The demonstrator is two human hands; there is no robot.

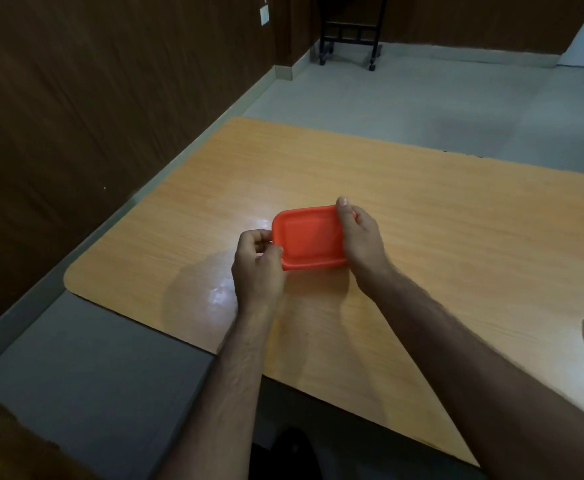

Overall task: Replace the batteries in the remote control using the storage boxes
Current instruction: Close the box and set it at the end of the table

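On the wooden table (422, 220), left hand (257, 268) pinches the orange storage box (306, 239) lid's near-left corner, probably prying, while right hand (359, 237) clamps its right end.

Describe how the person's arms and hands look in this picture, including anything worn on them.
Both forearms are bare up to the frame's edge, with visible hair; no sleeve cuffs, watch, bracelet or gloves show. The left hand and the right hand carry no rings that I can see, and the fingernails look short and unpainted. An orange-brown piece of fabric, probably clothing, shows at the lower left corner.
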